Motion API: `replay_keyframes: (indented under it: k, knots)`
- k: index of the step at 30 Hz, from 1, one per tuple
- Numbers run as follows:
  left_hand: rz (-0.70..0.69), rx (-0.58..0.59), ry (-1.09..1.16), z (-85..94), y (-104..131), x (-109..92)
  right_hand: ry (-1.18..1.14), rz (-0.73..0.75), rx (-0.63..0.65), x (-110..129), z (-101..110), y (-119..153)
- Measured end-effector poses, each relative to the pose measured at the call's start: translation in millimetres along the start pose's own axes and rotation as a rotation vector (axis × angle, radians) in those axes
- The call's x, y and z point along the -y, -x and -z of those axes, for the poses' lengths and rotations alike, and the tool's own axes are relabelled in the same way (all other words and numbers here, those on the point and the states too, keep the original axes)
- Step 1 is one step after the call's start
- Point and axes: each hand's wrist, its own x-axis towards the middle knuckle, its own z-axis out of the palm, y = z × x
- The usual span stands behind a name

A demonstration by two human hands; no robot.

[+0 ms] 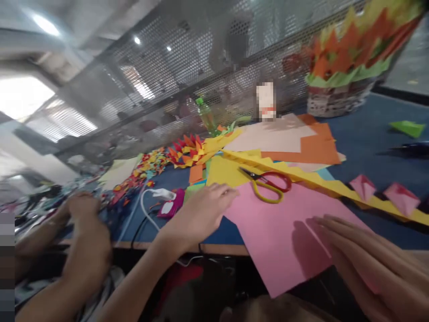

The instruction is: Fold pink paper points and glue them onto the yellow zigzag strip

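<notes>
The large pink paper sheet [284, 237] lies on the blue table top [365, 147] with its near corner hanging off the table's front edge toward us. Its long axis runs from that overhanging corner up and left toward the stacked yellow sheets [224, 172].

Our left hand [201, 210] rests flat and palm down on the far left corner of the pink sheet, fingers spread loosely and holding nothing. Our right hand [365, 255] lies open as well, fingers straight and together, pressing the sheet's right side near the table edge. So we have the sheet pinned from both sides, with the left hand nearer the scissors.

The red-and-yellow-handled scissors [268, 183] lie just beyond the left fingertips, across the pink sheet's upper edge, blades pointing left. Behind them runs a long yellow zigzag paper strip [335, 188], with two small pink folded paper pieces [382, 190] beside it. Orange and beige sheets [295, 143] lie further back, and a basket of folded orange and green paper [348, 67] stands at the far right.

To the left, another person's hands [83, 223] work near a white cable [150, 201] and a heap of colourful paper scraps [144, 172]. The room there is crowded; the blue surface to the right lies more open.
</notes>
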Motion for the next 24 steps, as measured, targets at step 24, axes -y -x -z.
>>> replay_keyframes:
  k: [24]
  knots:
    - [0.008, -0.022, 0.362, -60.2, 50, -61, -0.106, -0.073, 0.266, 24, -4, -31]
